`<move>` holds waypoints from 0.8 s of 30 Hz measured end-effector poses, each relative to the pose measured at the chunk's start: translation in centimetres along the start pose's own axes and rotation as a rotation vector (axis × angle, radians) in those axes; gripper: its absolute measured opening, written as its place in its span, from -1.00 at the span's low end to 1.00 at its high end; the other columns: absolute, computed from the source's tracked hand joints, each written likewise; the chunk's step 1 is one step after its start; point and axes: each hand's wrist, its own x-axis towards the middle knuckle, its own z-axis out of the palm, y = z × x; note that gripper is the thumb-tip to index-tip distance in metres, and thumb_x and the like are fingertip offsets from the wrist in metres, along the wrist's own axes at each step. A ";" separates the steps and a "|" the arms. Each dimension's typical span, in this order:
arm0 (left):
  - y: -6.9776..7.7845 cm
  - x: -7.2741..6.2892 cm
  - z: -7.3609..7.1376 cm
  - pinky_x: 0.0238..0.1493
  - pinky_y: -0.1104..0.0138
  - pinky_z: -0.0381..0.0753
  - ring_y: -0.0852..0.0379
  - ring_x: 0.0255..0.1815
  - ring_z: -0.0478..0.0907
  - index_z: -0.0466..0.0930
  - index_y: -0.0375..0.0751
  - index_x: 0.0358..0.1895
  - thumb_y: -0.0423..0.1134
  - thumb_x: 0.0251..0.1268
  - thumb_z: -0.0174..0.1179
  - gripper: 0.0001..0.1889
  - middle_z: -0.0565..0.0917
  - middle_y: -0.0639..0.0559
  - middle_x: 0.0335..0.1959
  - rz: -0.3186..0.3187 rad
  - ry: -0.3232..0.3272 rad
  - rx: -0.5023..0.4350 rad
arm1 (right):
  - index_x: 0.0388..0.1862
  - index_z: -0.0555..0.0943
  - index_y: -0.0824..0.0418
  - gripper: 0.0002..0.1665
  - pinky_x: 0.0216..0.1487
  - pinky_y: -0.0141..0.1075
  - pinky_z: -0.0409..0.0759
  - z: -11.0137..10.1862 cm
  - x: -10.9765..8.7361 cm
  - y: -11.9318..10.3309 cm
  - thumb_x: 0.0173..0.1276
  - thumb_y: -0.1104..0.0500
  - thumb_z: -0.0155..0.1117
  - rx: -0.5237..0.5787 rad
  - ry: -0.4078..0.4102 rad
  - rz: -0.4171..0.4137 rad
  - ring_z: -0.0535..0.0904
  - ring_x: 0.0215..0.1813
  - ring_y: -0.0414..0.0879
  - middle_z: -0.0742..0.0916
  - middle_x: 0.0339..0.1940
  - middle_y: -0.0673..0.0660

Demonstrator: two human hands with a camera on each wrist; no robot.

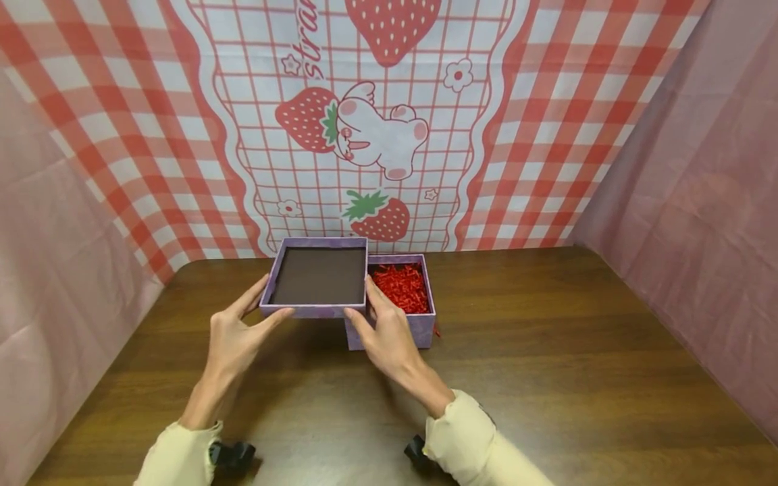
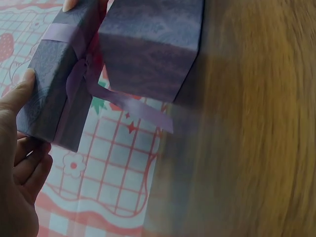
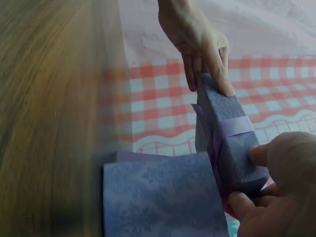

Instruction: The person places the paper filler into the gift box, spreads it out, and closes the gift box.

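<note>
A purple patterned box lid (image 1: 318,311) is held up and tilted, its dark inside facing the head camera. My left hand (image 1: 229,337) grips its left side, thumb at the near edge and fingers behind. At the right near corner my right hand (image 1: 390,341) holds it the same way. Behind the right hand stands the matching purple box (image 1: 422,329), open at the top and filled with red shredded paper (image 1: 401,289). A lilac ribbon with a bow (image 2: 76,81) crosses the lid's outer face in the left wrist view. The lid overlaps the box's left part.
Both stand at the back of a brown wooden table (image 1: 535,364). Red-and-white checked cloth with strawberries (image 1: 389,121) hangs right behind it. Pink cloth (image 1: 699,223) hangs at the sides. A red paper shred (image 1: 437,331) lies beside the box's right side.
</note>
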 end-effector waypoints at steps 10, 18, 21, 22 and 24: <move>1.0 -0.1 2.9 0.06 0.59 0.46 -0.10 0.13 0.66 0.66 -0.27 0.29 -0.39 -0.09 0.67 -0.27 0.71 -0.21 0.07 -0.007 -0.017 -0.026 | 0.48 0.27 0.63 -0.25 0.30 -0.21 0.47 -2.7 -0.3 0.6 0.42 0.42 0.35 -0.031 0.020 0.002 0.39 0.46 0.25 0.37 0.48 0.54; 1.7 -0.1 4.7 -0.28 0.58 0.44 0.06 -0.26 0.67 0.66 -0.27 0.29 -0.34 -0.10 0.68 -0.27 0.71 -0.22 0.05 0.035 -0.008 -0.021 | 0.45 0.27 0.66 -0.27 0.24 -0.18 0.52 -4.5 -0.6 1.3 0.42 0.43 0.35 -0.048 0.024 0.020 0.41 0.42 0.30 0.39 0.43 0.58; 1.9 0.0 5.5 -0.52 0.52 0.32 0.29 -0.62 0.33 0.66 -0.26 0.29 -0.28 -0.09 0.68 -0.26 0.70 -0.26 0.06 0.050 -0.012 -0.007 | 0.46 0.28 0.65 -0.27 0.24 -0.21 0.51 -5.4 -0.6 1.5 0.42 0.43 0.36 -0.058 0.023 0.044 0.40 0.43 0.28 0.39 0.44 0.57; 2.0 0.0 5.6 -0.55 0.50 0.31 0.37 -0.66 0.22 0.66 -0.25 0.29 -0.26 -0.09 0.68 -0.26 0.69 -0.27 0.07 0.051 -0.013 0.001 | 0.46 0.28 0.64 -0.27 0.24 -0.23 0.51 -5.6 -0.6 1.5 0.43 0.42 0.35 -0.060 0.021 0.051 0.39 0.44 0.26 0.39 0.44 0.57; 2.2 0.0 5.9 -0.63 0.46 0.26 0.45 -0.70 0.05 0.66 -0.25 0.30 -0.23 -0.09 0.69 -0.25 0.68 -0.30 0.08 0.050 -0.015 0.005 | 0.48 0.27 0.62 -0.27 0.23 -0.24 0.51 -6.0 -0.7 1.7 0.45 0.41 0.34 -0.054 0.014 0.059 0.41 0.42 0.25 0.38 0.45 0.56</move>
